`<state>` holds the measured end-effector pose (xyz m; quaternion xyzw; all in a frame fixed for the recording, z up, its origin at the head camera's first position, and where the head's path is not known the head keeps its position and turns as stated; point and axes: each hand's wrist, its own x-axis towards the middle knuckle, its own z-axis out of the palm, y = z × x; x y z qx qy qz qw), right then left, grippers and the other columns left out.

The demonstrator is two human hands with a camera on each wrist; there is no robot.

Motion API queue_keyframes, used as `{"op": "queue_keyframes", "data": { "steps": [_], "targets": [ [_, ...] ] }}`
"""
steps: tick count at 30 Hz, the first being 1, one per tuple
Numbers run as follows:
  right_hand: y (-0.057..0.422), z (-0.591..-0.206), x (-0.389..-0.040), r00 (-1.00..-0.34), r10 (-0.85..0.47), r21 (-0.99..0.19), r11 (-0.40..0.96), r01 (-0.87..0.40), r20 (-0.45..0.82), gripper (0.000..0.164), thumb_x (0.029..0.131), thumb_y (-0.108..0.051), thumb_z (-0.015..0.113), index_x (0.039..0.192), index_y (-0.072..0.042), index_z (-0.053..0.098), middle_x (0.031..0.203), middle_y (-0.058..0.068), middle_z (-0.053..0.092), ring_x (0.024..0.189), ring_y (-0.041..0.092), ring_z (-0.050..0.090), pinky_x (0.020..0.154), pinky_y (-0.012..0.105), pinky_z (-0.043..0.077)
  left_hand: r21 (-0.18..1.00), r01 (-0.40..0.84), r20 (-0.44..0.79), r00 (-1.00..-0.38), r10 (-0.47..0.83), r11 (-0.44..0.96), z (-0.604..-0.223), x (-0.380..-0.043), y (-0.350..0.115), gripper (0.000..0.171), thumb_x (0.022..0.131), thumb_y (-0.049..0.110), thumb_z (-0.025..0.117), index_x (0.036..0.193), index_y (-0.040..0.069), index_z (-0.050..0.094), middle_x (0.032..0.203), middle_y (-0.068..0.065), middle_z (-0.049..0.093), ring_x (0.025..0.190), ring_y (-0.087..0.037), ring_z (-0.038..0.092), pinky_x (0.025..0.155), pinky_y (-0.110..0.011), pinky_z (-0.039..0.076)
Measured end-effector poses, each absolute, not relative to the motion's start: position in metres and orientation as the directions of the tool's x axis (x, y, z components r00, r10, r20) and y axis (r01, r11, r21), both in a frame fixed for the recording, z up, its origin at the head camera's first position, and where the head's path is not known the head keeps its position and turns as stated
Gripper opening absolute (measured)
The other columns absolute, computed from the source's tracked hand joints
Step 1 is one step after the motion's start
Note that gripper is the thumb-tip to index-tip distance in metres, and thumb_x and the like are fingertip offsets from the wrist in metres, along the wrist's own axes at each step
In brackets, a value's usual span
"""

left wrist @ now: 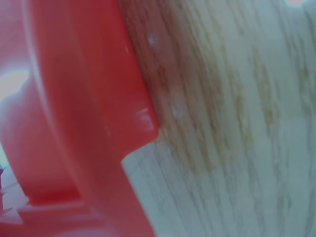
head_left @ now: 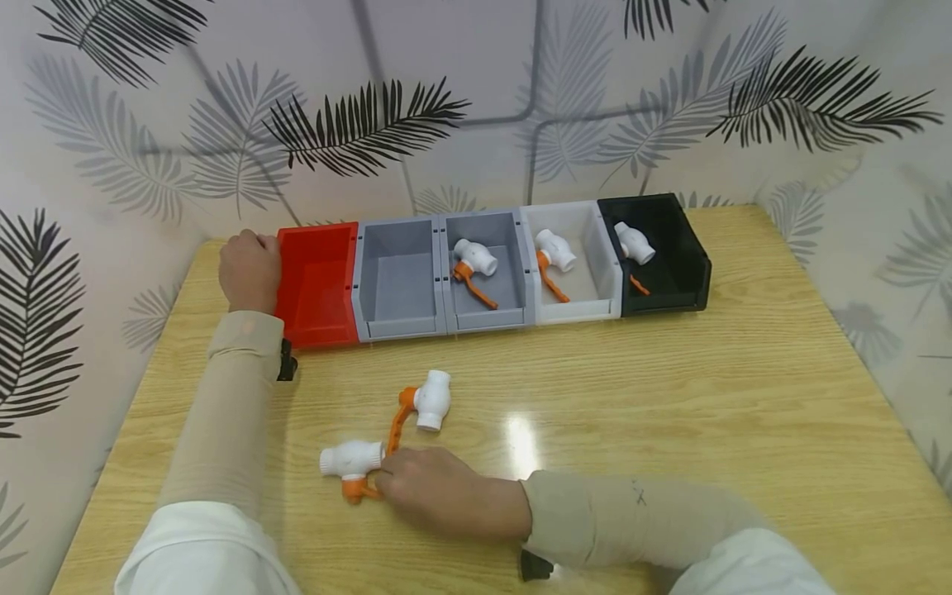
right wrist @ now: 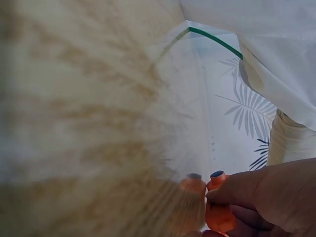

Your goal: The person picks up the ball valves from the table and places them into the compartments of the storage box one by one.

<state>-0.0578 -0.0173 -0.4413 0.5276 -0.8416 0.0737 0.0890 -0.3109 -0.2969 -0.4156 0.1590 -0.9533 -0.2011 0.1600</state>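
Observation:
My right hand [head_left: 449,496] pinches the orange handle of a white ball valve [head_left: 352,458] lying near the front of the table. In the right wrist view, the thumb presses the valve's orange part [right wrist: 219,215], close to the tabletop. Just beyond lies a second white ball valve [head_left: 433,402], its orange handle reaching toward my right fingers. My left hand [head_left: 249,271] is beside the left wall of a red bin [head_left: 318,285], fingers bent. Its fingertips are hidden, so any grip on the wall is unclear. The left wrist view has the red bin's wall [left wrist: 98,98] up close, without fingers.
Right of the red bin stand two grey bins [head_left: 405,329], a white bin [head_left: 576,311] and a black bin [head_left: 687,285], joined in a row. One ball valve each lies in the right grey bin, the white bin and the black bin. Leaf-patterned cloth [head_left: 461,149] rises behind the wooden table [head_left: 744,397].

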Motion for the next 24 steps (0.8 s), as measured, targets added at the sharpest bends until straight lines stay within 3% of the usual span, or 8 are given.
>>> {"op": "queue_keyframes", "data": {
  "steps": [15,24],
  "targets": [
    [-0.014,-0.439,-0.056,-0.399,-0.879,0.062,0.428,-0.902,0.261,0.007,0.086,-0.014,0.059,0.085,-0.016,0.065,0.084,-0.006,0.057,0.074,0.006,0.051,0.055,0.017,0.042,0.436,-0.233,0.258,-0.893,-0.369,0.869,-0.415,-0.309,-0.295,0.038,0.093,0.021,0.027,0.081,-0.006,0.052,0.083,-0.027,0.054,0.082,-0.046,0.052,0.072,-0.055,0.044],
    [-0.004,-0.422,-0.065,-0.376,-0.867,0.062,0.417,-0.907,0.325,0.016,0.082,-0.004,0.057,0.09,-0.015,0.065,0.087,-0.005,0.057,0.08,0.009,0.051,0.07,0.019,0.045,0.443,-0.222,0.266,-0.893,-0.364,0.869,-0.413,-0.308,-0.294,0.037,0.092,0.02,0.028,0.079,-0.005,0.051,0.082,-0.027,0.053,0.081,-0.047,0.052,0.071,-0.056,0.044]
  ]
}}
